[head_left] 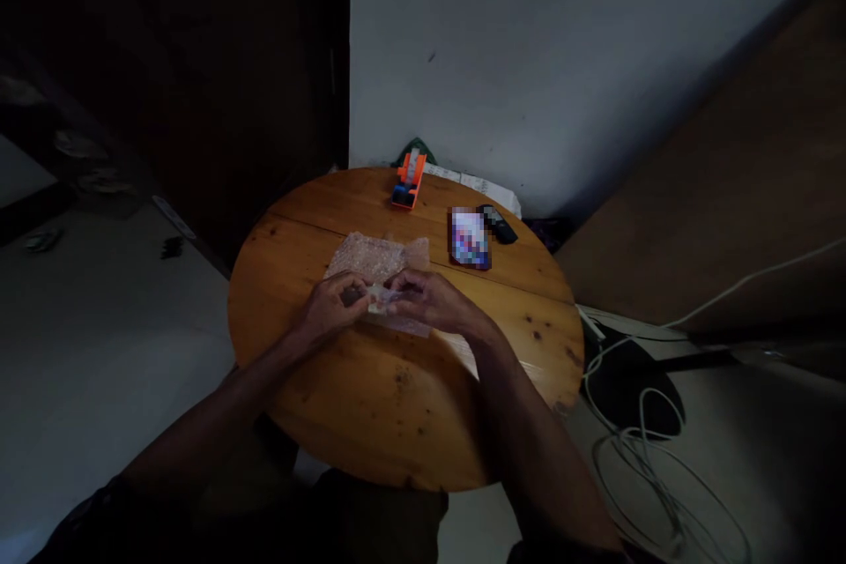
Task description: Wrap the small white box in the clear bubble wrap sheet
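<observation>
Left hand: its fingers were curled and the thumb drawn in, leaving a narrow gap inside the grip; the left hand (338,301) had its tips pinched on the near-left edge of a small pale bundle (378,299).
Right hand: bent over from the other side, the right hand (428,300) had thumb and fingers brought close together on the bundle's right end (the exact fingertip contact was partly hidden by the knuckles).
Pale bundle: it lay directly between the two sets of fingertips, whitish and see-through in places; what it contained was too small and dim to tell.
Bubble wrap: the sheet of bubble wrap (374,256) spread flat beyond and beneath the hands, with a part showing on the near side below the right fingers.
Table: the round wooden table (397,432) carried all of this, the hands working near its middle.
Far edge: an orange tape dispenser (411,180) stood near the wall (529,35), well apart from the hands.
Right of it: a pixelated packet (470,240) lay just beside a black handheld device (500,226).
</observation>
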`<state>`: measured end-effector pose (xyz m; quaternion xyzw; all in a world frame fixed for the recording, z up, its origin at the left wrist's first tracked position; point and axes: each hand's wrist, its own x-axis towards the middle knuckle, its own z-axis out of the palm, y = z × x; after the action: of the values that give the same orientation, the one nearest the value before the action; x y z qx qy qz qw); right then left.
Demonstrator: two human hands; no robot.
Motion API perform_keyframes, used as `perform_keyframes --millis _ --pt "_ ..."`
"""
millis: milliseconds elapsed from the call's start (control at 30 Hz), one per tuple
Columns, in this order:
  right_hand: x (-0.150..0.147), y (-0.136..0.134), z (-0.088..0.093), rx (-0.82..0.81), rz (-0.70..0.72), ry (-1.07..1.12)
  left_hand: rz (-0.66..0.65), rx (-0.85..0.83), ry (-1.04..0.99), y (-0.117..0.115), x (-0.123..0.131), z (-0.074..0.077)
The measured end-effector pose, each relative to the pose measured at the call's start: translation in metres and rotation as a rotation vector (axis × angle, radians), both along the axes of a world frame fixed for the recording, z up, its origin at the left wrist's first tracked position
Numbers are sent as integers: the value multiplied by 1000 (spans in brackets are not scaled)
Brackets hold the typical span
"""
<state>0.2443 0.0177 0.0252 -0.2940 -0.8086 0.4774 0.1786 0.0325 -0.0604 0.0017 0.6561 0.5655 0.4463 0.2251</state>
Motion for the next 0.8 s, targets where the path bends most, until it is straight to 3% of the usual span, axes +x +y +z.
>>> perform_keyframes --millis 200,433,800 --pt "-15 -4 -16 -65 -49 105 42 -37 -65 -2 3 0" --pt "-14 -5 -13 -143 -43 112 51 -33 -112 -4 4 -5" --pt "-13 -4 -13 -122 -58 82 -1 -36 -67 -5 0 -3"
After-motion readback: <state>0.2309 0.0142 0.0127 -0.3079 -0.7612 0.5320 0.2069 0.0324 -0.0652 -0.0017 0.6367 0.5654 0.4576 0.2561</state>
